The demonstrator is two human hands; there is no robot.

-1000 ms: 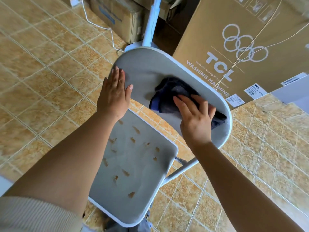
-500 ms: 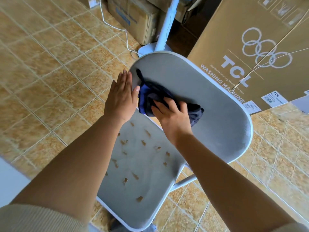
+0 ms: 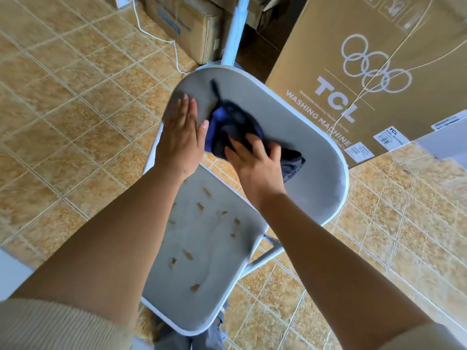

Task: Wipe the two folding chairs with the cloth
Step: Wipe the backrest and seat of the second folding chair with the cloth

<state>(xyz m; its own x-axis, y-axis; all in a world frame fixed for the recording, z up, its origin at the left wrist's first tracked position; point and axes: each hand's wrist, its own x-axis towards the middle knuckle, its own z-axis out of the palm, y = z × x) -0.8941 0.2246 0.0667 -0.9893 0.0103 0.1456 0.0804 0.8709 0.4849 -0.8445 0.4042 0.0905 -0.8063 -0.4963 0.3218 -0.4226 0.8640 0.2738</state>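
One grey folding chair stands below me on the tiled floor, its backrest point(image 3: 298, 137) nearer the boxes and its seat point(image 3: 214, 248) dotted with small cut-outs. My right hand point(image 3: 255, 162) presses a dark blue-and-grey cloth point(image 3: 232, 127) flat against the backrest's left half. My left hand point(image 3: 180, 140) lies flat with fingers together on the backrest's left edge, right beside the cloth. No second chair shows in this view.
A large TCL washing-machine carton point(image 3: 374, 72) stands directly behind the chair. A white fan pole point(image 3: 235, 31) and its base rise behind the backrest, with a white cable point(image 3: 151, 34) on the floor and smaller cardboard boxes point(image 3: 187, 24) at the back.
My right hand has swept the cloth from the backrest's right side to its left half, up against my left hand. My left hand has stayed on the left edge.
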